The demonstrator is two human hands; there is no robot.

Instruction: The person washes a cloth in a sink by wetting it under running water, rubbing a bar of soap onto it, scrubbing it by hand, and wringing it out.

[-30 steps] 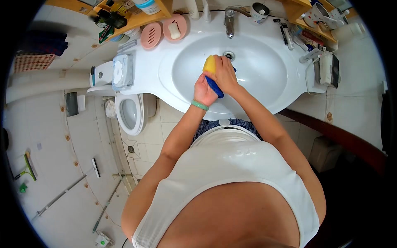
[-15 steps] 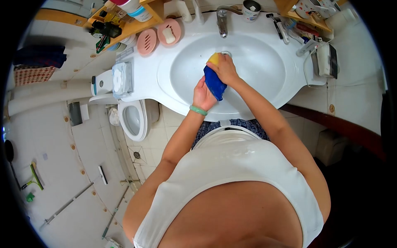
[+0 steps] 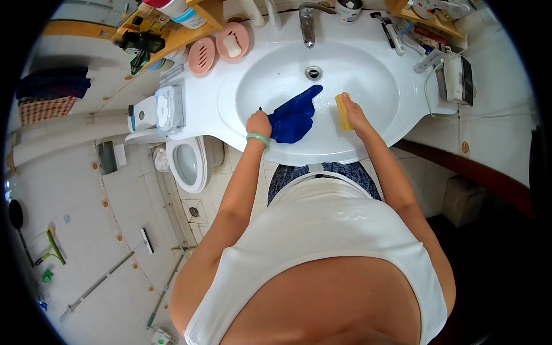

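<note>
A wet-looking blue cloth (image 3: 293, 119) hangs spread out over the front left of the white sink basin (image 3: 374, 75). My left hand (image 3: 259, 123), with a green bangle at the wrist, is closed on the cloth's left end. On the right side of the basin, my right hand (image 3: 354, 113) grips a yellow sponge-like block (image 3: 343, 112), thumb along its top. The two hands are well apart. Behind them the round drain (image 3: 314, 73) shows below the faucet (image 3: 308, 29), and no running water can be made out.
Two pink soap dishes (image 3: 202, 56), one holding white soap (image 3: 232, 46), sit at the back left. A cup (image 3: 348, 10) stands beside the faucet. Razors (image 3: 391, 35) and a white device (image 3: 457, 80) lie to the right. A wipes pack (image 3: 169, 109) is at the left edge.
My hands have moved apart, the left one leftward with the blue cloth, the right one rightward with the yellow block. The cloth, bunched up before, is now spread, and the drain is uncovered.
</note>
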